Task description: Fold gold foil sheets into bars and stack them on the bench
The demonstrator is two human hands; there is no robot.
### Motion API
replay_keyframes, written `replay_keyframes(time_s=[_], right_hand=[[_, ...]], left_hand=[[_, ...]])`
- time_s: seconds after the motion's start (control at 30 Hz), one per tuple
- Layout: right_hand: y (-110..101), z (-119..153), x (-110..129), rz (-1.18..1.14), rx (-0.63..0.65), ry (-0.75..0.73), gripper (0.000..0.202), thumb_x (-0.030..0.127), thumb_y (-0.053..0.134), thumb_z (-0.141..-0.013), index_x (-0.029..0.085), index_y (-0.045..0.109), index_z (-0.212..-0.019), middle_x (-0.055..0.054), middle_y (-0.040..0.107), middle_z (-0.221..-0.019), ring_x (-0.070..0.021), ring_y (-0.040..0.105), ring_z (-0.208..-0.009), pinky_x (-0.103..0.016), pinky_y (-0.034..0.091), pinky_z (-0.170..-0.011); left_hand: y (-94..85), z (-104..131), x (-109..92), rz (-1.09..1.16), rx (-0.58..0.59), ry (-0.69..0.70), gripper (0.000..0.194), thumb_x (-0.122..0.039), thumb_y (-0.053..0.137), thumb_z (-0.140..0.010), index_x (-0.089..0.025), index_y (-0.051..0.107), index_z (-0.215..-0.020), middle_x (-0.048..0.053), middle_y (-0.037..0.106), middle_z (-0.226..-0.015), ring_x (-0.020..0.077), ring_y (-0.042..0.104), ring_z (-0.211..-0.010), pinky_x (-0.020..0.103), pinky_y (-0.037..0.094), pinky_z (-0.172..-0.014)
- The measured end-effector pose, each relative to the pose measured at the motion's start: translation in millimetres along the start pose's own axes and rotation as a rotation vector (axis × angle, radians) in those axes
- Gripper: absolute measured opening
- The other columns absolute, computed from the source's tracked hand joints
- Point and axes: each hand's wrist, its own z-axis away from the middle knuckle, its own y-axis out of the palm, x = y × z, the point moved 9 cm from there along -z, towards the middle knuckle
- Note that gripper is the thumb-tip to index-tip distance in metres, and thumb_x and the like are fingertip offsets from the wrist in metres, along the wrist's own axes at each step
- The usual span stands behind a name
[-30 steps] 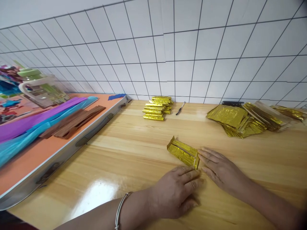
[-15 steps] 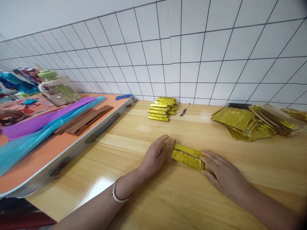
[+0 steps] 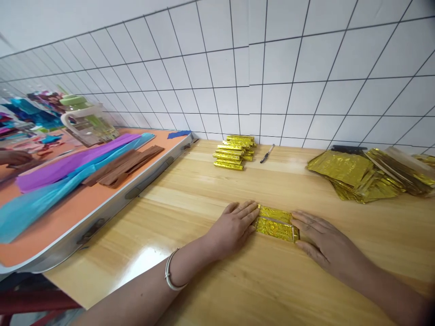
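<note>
A folded sheet of gold foil paper point(image 3: 275, 222) lies flat on the wooden table, with a lengthwise seam along its middle. My left hand point(image 3: 234, 226), a silver bangle on its wrist, presses flat fingers on the paper's left end. At the right end, the outstretched fingers of my right hand point(image 3: 319, 240) rest on the edge, thumb apart at the near corner. Beyond the hands is a small pile of narrow folded gold foil strips point(image 3: 234, 153). Unfolded gold foil sheets point(image 3: 350, 172) lie in a loose stack to the right.
A pen point(image 3: 267, 154) lies beside the strip pile, near the tiled wall point(image 3: 282, 99). On the left, an orange-topped table point(image 3: 102, 203) bears purple, blue and brown crepe paper strips point(image 3: 131, 167) and a jug point(image 3: 88, 122). Another person's hand point(image 3: 16, 157) shows at the far left.
My left hand has come down onto the left end of the foil paper, its fingers now flat. The raised left flap now lies down. My right hand stays at the right end.
</note>
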Motion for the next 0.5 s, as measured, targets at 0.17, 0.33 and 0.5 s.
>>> replay_keyframes(time_s=[0.17,0.33,0.5], right_hand=[[-0.5,0.1,4.3,0.079,0.030,-0.048,0.038,0.033,0.045,-0.087,0.021,0.055,-0.122,-0.008,0.046,-0.136,-0.0233,0.039,-0.126,-0.044,0.036,-0.103],[-1.5,0.9,6.5,0.105,0.021,-0.047,0.039,0.030,0.042,-0.089,0.018,0.053,-0.125,-0.010,0.046,-0.135,-0.0225,0.039,-0.126,-0.043,0.037,-0.103],[-0.4,1.3,6.3,0.106,0.000,-0.033,0.038,0.030,0.042,-0.089,0.018,0.054,-0.124,-0.009,0.047,-0.134,-0.0229,0.040,-0.125,-0.044,0.037,-0.102]], left_hand=[[-2.6,-0.3,-3.1,-0.072,-0.014,0.030,0.048,-0.034,0.037,-0.092,-0.018,0.032,-0.136,0.009,0.036,-0.141,0.0209,0.029,-0.132,0.041,0.025,-0.105],[-4.5,-5.7,0.8,-0.007,-0.056,0.015,0.034,-0.029,0.032,-0.094,-0.023,0.045,-0.125,0.004,0.048,-0.133,0.0144,0.037,-0.127,0.034,0.031,-0.101],[1.6,-7.6,0.2,-0.031,-0.095,-0.012,0.030,-0.024,0.039,-0.092,-0.021,0.047,-0.121,0.005,0.043,-0.137,0.0145,0.034,-0.129,0.035,0.030,-0.101]])
